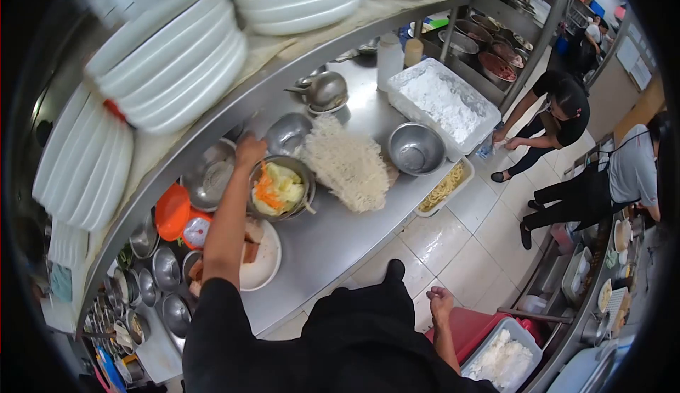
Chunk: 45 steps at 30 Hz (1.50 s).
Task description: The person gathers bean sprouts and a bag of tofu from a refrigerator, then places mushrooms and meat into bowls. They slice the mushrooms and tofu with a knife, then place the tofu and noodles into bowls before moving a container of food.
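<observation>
My left hand (251, 150) reaches over the steel counter, between a metal bowl of pale powder (214, 180) and a metal bowl of cabbage and carrot (281, 187). Its fingers look closed; motion blur hides what they hold, if anything. A faint blur shows just beyond it. A steel bowl (289, 133) and a block of dried noodles (347, 163) lie to its right. Beneath my forearm stands a white round container (261, 255). My right hand (440, 301) hangs low at my side near a red bin (467, 329), fingers curled, with nothing visible in it.
A shelf of stacked white bowls (170, 60) overhangs the counter. A tub of white powder (443, 102), a metal bowl (416, 148) and a tray of yellow noodles (443, 189) stand right. Two people (559, 109) work across the tiled floor; another is farther back.
</observation>
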### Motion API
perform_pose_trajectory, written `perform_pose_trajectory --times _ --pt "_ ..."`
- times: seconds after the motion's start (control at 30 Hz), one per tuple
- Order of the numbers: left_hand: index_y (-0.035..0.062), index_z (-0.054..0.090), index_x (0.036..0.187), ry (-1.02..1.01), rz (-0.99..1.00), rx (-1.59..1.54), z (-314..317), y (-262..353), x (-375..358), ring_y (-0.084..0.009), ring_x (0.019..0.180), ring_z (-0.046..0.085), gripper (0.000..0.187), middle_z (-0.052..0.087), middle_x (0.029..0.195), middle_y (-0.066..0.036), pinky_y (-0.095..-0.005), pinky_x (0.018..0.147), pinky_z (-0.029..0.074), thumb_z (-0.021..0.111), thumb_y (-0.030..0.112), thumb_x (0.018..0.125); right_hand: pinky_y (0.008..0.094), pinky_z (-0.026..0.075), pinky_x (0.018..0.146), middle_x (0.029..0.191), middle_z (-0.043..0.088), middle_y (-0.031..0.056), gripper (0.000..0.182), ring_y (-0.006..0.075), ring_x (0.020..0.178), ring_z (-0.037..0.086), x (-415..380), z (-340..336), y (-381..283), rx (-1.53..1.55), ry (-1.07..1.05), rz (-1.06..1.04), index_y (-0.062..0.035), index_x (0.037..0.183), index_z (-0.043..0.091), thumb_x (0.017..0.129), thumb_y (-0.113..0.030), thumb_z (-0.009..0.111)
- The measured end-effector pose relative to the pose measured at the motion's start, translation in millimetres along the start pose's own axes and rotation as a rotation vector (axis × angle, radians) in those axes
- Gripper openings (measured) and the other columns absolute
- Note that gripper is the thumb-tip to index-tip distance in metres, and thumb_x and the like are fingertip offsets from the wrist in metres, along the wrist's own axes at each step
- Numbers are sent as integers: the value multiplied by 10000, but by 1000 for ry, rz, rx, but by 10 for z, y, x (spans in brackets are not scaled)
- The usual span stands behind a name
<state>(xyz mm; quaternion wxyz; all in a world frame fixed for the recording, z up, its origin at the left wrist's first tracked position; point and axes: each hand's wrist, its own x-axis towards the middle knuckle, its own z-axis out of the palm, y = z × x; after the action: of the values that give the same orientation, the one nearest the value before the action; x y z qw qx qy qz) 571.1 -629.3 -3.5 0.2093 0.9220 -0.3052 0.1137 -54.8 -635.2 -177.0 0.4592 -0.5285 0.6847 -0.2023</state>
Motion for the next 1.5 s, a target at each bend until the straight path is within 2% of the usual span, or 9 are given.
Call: perform_pose_trajectory --times 0.17,0.23,0.43,0.5,0.73,1.03,1.33,1.4,1.5 --pt "-50 619 827 -737 -508 -277 801 -482 597 -223 583 581 254 609 765 -140 -375 494 489 653 184 732 275 473 684 729 639 63 158 134 714 598 838 -309 -617 163 69 -166 2 885 662 772 -108 665" --pt "-94 620 815 -494 -457 -318 1218 -1324 779 -254 581 614 289 634 743 -182 -383 477 490 603 184 738 267 474 703 758 638 60 169 135 746 603 1134 -430 -939 213 51 -230 13 897 650 802 -127 650" --pt "-82 630 757 43 -646 -65 -173 -267 325 -250 588 624 211 629 675 -162 -392 493 507 550 114 763 272 466 693 1050 587 67 465 137 912 562 1802 -48 -2231 387 -429 -228 -41 1186 520 918 -421 509" --pt "-70 640 771 -184 -309 4 -435 233 14 -235 558 618 187 624 636 -135 -354 454 484 593 109 745 302 458 730 1136 547 90 563 166 958 544 2053 210 -2546 405 -556 -191 -53 1257 462 913 -499 448" --pt "-28 655 930 -694 -350 -690 -141 2427 -744 -128 554 589 263 637 723 -64 -241 431 454 670 192 787 385 413 825 1322 434 128 836 249 1101 474 2134 318 -2947 595 -735 -79 -78 1394 317 857 -715 257" --pt "5 661 927 -746 -348 -576 -243 2738 -896 -106 568 603 308 634 733 -63 -220 440 410 643 302 846 242 472 507 932 614 78 347 132 650 587 2221 479 -2758 389 -650 -75 -1 1147 540 816 -84 605" --pt "-19 579 1001 -619 -606 -585 628 1179 767 -195 667 611 269 619 807 -124 -356 545 488 572 201 846 302 467 683 1009 583 133 361 193 831 563 1676 147 -2959 250 -256 -252 33 1111 537 819 -139 663" --pt "-19 548 1032 -693 -764 -639 925 799 1043 -218 702 605 277 605 839 -139 -391 581 495 553 186 846 329 453 709 974 569 131 313 239 781 554 1586 109 -3112 -45 98 -644 25 1060 556 806 -120 666" --pt "-24 529 1083 -620 -845 -756 1189 493 1257 -248 693 598 300 579 865 -166 -385 579 500 498 143 835 365 449 696 859 588 141 212 279 783 569 1683 441 -3715 202 -134 -886 0 980 595 791 -82 645"
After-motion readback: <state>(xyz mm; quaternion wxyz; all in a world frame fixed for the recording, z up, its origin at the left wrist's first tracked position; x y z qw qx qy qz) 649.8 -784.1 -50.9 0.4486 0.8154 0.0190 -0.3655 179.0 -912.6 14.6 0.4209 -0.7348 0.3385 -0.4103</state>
